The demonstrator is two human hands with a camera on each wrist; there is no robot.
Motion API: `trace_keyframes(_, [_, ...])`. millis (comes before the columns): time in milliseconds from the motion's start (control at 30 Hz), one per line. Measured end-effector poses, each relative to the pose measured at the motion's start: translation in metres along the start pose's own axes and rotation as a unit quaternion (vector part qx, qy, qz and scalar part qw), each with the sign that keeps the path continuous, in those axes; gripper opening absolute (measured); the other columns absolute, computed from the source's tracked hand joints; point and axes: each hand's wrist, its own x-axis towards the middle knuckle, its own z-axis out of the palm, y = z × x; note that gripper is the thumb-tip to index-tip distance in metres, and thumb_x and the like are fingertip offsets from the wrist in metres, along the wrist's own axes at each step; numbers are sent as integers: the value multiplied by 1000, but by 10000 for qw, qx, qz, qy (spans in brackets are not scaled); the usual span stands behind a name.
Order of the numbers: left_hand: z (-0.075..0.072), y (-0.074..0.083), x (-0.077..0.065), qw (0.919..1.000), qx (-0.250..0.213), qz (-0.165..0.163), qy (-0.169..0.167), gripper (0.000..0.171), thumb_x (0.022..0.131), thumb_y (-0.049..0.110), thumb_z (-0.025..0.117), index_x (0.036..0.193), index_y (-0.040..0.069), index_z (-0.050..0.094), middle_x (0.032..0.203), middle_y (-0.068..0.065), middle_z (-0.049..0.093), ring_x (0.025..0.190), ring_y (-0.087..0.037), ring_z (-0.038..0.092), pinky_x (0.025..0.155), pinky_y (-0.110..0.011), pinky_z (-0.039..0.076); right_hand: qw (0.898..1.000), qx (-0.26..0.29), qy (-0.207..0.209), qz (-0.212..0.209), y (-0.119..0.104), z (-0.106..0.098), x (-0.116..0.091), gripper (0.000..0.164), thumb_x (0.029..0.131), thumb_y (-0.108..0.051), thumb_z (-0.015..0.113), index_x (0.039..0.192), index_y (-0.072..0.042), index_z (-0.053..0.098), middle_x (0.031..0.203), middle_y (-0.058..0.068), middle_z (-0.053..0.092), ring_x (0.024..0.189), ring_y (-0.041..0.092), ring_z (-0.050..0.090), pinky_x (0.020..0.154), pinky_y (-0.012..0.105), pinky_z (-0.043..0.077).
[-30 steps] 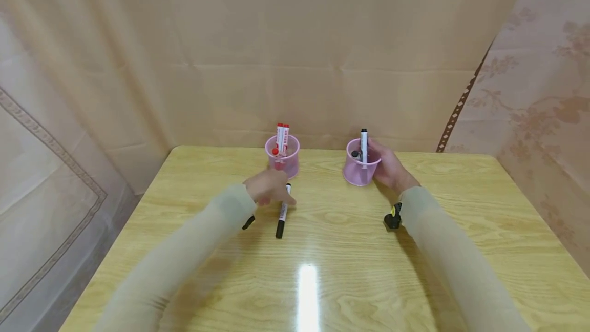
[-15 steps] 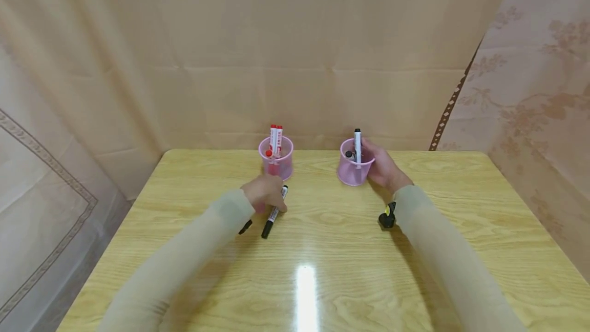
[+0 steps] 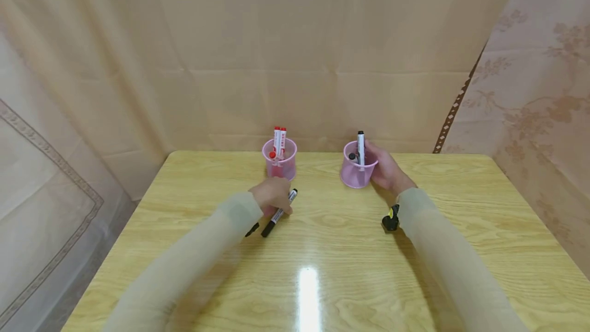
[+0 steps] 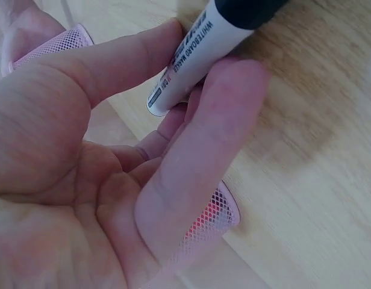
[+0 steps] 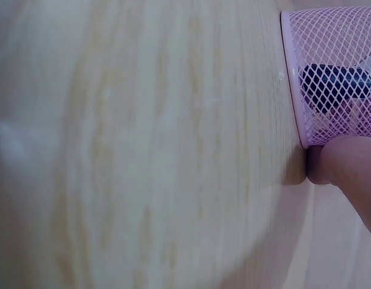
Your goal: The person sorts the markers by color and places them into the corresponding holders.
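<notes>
My left hand pinches a black-capped whiteboard marker between thumb and fingers, low over the table. In the left wrist view the label on this whiteboard marker is readable, and its dark end points up and away. Toward the right, my right hand holds the side of a pink mesh pen cup. Black-capped markers stand in that cup. Right wrist view: the cup's mesh shows a dark cap inside, and part of my hand lies against it.
A second pink mesh cup, holding red-capped markers, stands just beyond my left hand. Both cups are near the back edge of the wooden table. A beige curtain hangs behind it.
The marker by my left hand has turned from nearly straight to slanted, its near end swinging left. My fingers have closed in on it. The right hand stays at its cup.
</notes>
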Motion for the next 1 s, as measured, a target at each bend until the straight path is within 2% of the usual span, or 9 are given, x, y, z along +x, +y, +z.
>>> trace_keyframes(200, [2, 4, 3, 10000, 43, 48, 33, 31, 76, 25, 80, 87, 8, 57, 80, -3, 59, 72, -17, 56, 63, -28, 48, 10000, 77, 28, -6, 0, -2, 0, 31, 103, -34, 37, 106, -14, 61, 99, 1, 60, 95, 17, 54, 92, 35, 34])
trace_keyframes(533, [1, 4, 5, 9999, 22, -102, -44, 34, 74, 27, 82, 89, 8, 57, 80, -2, 60, 71, -16, 56, 61, -28, 47, 9997, 194, -127, -36, 0, -4, -1, 31, 103, -32, 37, 107, -15, 62, 100, 2, 61, 93, 16, 57, 90, 33, 37])
trace_keyframes(833, [1, 4, 6, 9997, -98, -210, -98, 34, 74, 27, 82, 88, 8, 57, 80, -2, 61, 72, -16, 57, 62, -28, 48, 9997, 123, -210, -6, 1, -3, -2, 32, 104, -31, 36, 109, -12, 61, 102, 3, 60, 98, 19, 52, 94, 38, 31])
trace_keyframes(1000, [0, 3, 6, 9995, -264, -145, -81, 33, 74, 25, 82, 88, 8, 58, 80, -3, 61, 72, -16, 57, 62, -28, 48, 9997, 152, -199, 9, 0, -3, -1, 32, 104, -32, 36, 109, -13, 61, 101, 2, 60, 96, 18, 54, 94, 37, 32])
